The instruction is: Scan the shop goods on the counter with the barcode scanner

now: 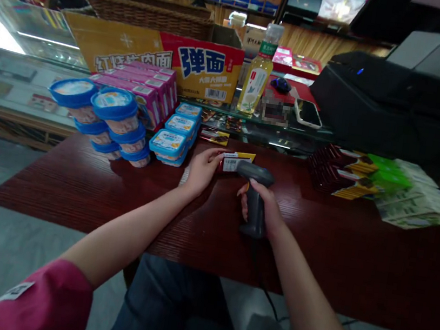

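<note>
My right hand (265, 207) is wrapped round the grip of a grey barcode scanner (256, 192), whose head points at a small flat packet (233, 162) with a white label and yellow edge. My left hand (201, 170) holds that packet at its left end, just above the dark red wooden table (77, 188). Both forearms reach out from the bottom of the view.
Stacked blue-lidded tubs (108, 116), flat blue packs (177, 134) and pink boxes (148, 89) stand at the left. A yellow noodle carton (157, 58), a drink bottle (258, 77) and a phone (308, 113) sit behind. Dark snack packs (337, 170) and green-white packets (412, 195) lie right, under a black machine (380, 100).
</note>
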Tool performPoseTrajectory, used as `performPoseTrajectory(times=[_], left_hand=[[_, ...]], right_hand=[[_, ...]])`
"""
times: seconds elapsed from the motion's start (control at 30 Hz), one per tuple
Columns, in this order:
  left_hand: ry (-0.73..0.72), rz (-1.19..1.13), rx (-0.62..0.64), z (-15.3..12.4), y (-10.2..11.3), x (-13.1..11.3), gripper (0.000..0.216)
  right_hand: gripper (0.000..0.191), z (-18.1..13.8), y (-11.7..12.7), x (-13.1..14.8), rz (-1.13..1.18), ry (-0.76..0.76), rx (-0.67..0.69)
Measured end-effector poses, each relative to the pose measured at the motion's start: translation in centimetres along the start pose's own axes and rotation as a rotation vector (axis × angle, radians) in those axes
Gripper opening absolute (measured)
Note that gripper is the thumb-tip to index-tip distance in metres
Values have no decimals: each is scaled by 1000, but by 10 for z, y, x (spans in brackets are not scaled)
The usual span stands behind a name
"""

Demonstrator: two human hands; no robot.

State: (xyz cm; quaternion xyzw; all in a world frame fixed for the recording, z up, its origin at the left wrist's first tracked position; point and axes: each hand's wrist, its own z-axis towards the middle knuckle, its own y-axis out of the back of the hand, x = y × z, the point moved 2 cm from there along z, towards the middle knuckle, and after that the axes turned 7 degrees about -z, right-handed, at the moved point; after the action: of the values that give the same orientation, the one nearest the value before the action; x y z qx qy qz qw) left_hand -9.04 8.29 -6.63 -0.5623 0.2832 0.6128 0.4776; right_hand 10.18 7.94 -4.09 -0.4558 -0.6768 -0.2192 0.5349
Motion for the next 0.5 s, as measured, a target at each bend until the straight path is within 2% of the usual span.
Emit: performPoseTrajectory(times=[0.13,0.33,0.43,0.5], left_hand=[[-4,6,-12,0,0,2,25],[-88,152,-66,1,1,1,23],[-146,193,0,3,5,-7,23],[-220,328,91,2,11,-17,23]], right_hand=[[45,-3,4,-1,42,-17,-30],[43,-4,1,-1,30,-42,-20],[44,-4,3,-2,73,-37,-37],[45,-3,7,-3,109,-28,-19]])
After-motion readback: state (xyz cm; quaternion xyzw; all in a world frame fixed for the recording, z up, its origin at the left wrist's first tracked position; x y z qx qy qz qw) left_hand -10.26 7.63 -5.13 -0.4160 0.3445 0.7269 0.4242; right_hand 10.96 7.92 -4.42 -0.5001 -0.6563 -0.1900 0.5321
